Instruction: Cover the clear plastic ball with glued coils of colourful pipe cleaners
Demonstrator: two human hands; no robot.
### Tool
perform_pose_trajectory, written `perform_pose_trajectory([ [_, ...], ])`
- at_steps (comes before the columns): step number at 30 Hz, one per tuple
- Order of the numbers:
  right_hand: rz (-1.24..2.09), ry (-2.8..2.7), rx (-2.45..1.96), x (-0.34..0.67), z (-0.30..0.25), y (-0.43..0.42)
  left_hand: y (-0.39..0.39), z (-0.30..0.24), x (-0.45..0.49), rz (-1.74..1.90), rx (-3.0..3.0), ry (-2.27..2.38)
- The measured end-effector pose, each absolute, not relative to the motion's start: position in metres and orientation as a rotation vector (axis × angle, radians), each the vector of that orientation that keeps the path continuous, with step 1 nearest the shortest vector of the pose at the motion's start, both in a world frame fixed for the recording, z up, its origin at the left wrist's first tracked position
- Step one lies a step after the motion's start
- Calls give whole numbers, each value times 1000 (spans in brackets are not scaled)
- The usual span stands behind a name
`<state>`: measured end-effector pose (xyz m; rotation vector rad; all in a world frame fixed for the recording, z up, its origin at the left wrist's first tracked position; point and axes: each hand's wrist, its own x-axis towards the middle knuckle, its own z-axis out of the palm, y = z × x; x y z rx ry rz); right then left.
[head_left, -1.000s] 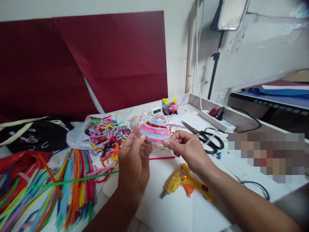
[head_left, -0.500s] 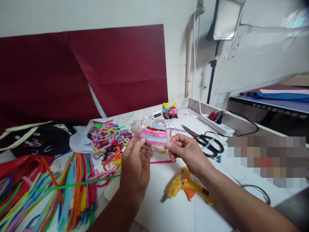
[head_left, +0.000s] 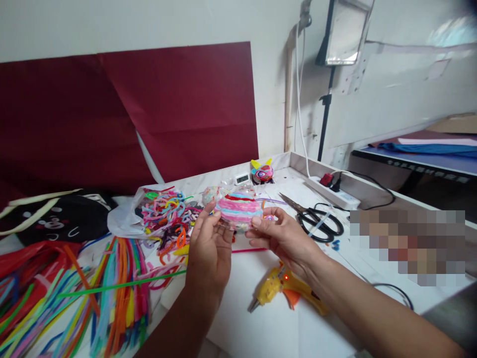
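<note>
Rounded pink, light-blue and red striped piece (head_left: 239, 207) held up between left hand (head_left: 209, 246), gripping its left side, and right hand (head_left: 286, 236), pinching its lower right edge.

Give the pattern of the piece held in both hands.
Striped piece: pink, light-blue and red bands. Best seen in the head view.

No wording or number can be read for certain. A row of white characters, Chinese by their look, runs along the black front edge (head_left: 372, 157) of the blue surface (head_left: 443, 162) at the far right, too blurred to make out. The small white gadget (head_left: 242, 179) at the back has digits on its screen, too small to tell
</note>
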<state>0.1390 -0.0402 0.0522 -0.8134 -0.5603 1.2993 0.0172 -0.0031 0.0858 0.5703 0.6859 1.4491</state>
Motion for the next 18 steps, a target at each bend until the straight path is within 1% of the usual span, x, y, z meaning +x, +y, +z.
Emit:
perform_pose_trajectory([
  [12,1245,-351,-629,127,56,-36,-17,76,22,1427,805,590],
  [18,1178,-332,-595,114,54,-33,-23,68,28,1462,976,643],
])
